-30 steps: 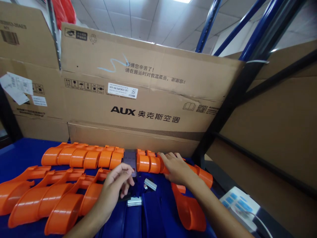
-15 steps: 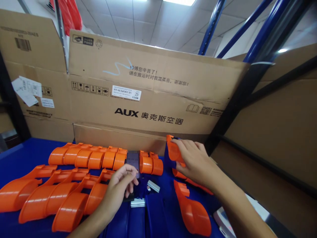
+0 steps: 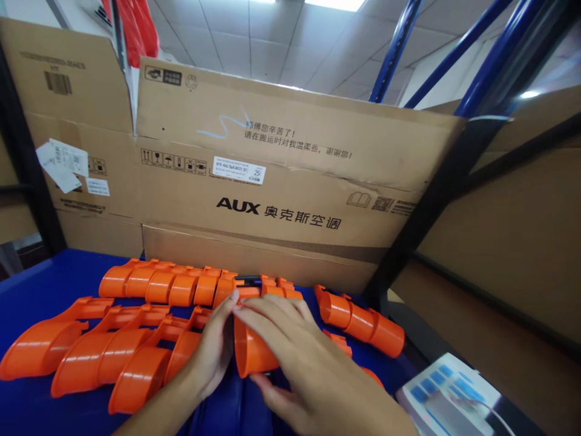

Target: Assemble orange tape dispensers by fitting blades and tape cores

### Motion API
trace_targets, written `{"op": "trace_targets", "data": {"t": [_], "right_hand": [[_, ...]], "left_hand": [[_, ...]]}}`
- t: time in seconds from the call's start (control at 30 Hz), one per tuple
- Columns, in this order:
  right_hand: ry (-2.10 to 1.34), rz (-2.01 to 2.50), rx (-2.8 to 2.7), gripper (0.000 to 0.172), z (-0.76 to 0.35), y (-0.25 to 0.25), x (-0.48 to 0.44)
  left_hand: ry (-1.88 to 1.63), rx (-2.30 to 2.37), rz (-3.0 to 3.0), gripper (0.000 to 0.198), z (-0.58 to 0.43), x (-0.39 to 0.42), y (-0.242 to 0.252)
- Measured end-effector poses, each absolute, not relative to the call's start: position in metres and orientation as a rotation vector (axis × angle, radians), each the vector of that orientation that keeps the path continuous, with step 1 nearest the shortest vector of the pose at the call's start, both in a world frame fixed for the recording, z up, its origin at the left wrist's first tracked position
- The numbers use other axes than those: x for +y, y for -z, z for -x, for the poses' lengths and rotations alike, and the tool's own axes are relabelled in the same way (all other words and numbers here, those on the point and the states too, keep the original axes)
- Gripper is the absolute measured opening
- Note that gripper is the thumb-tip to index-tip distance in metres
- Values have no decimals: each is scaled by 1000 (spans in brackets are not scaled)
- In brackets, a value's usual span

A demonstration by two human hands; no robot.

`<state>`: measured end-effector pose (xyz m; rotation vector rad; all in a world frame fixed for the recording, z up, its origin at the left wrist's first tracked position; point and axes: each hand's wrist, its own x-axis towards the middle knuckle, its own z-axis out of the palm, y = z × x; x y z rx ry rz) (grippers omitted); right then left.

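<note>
In front of me, my right hand (image 3: pixel 290 351) is wrapped over an orange plastic scoop (image 3: pixel 254 348), its round cup tilted toward me. The fingers of my left hand (image 3: pixel 215 342) close in at the scoop's left upper edge and touch it there; my palms hide part of its handle. To the left lie two rows of similar orange scoops (image 3: pixel 140 378), several in each. More orange scoops (image 3: pixel 361 321) rest in a row on the right, with others partly behind my right hand.
A blue surface (image 3: pixel 27 284) bears the scoops. Behind stands a large cardboard sheet (image 3: pixel 290 200) with printing. A white device with blue keys (image 3: pixel 442 381) and a cable sits at the lower right. A dark rack post (image 3: pixel 408 242) rises beside the cardboard.
My right hand has come from the back right to the middle with an orange scoop in it. My left hand has closed in beside it. The view has turned slightly.
</note>
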<state>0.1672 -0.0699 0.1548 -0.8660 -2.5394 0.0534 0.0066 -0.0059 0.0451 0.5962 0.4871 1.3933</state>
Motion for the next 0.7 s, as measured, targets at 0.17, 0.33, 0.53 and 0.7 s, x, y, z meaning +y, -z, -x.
{"op": "trace_targets", "data": {"t": [0.17, 0.33, 0.53, 0.7], "right_hand": [[-379, 915, -2118, 60, -172, -130, -41], [-795, 1010, -1482, 35, -175, -94, 1], [-1130, 1016, -1583, 28, -177, -77, -2], [-1037, 1066, -1589, 24, -172, -77, -11]], "left_hand": [[-1404, 557, -609, 33, -6, -6, -52], [-1388, 664, -690, 34, -7, -5, -56], [-1419, 634, -892, 36, -7, -4, -48], [-1496, 695, -952, 44, -7, -3, -47]]}}
